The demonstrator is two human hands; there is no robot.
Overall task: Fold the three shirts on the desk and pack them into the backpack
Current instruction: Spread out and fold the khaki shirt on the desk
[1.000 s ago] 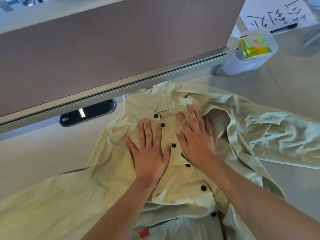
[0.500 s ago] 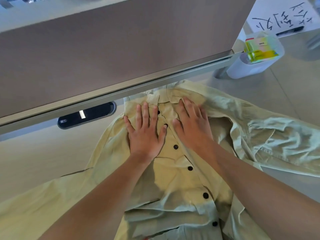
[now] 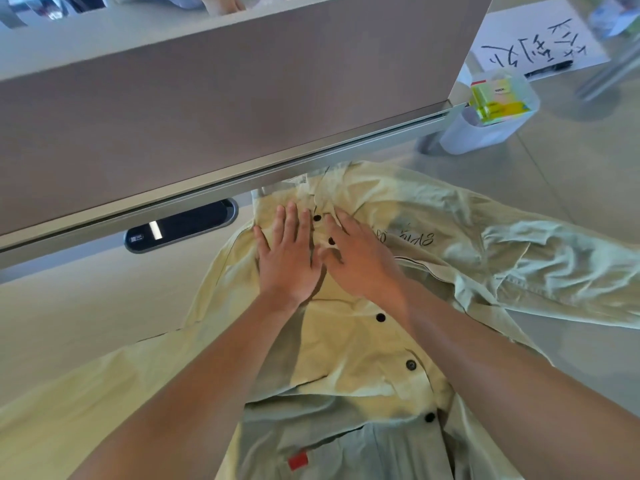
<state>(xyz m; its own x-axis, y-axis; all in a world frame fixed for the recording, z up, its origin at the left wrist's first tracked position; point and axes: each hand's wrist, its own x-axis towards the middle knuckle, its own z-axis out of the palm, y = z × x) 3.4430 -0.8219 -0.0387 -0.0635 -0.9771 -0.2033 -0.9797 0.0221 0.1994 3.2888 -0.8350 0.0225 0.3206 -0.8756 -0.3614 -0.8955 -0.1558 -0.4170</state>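
A pale yellow-green button shirt lies spread face up on the desk, collar toward the partition, with dark buttons down its front and dark script on the chest at right. Its right sleeve lies crumpled to the right, its left sleeve stretches to the lower left. My left hand and my right hand press flat on the chest just below the collar, side by side, fingers straight. A red tag shows near the hem. No backpack is in view.
A grey desk partition with a metal rail runs across the back, close behind the collar. A dark oval cable port sits left of the shirt. A translucent tub holding yellow-green packs stands at back right, near a handwritten paper sheet.
Both hands slid up the shirt front from mid-chest toward the collar. The right chest panel now lies flat, showing the script.
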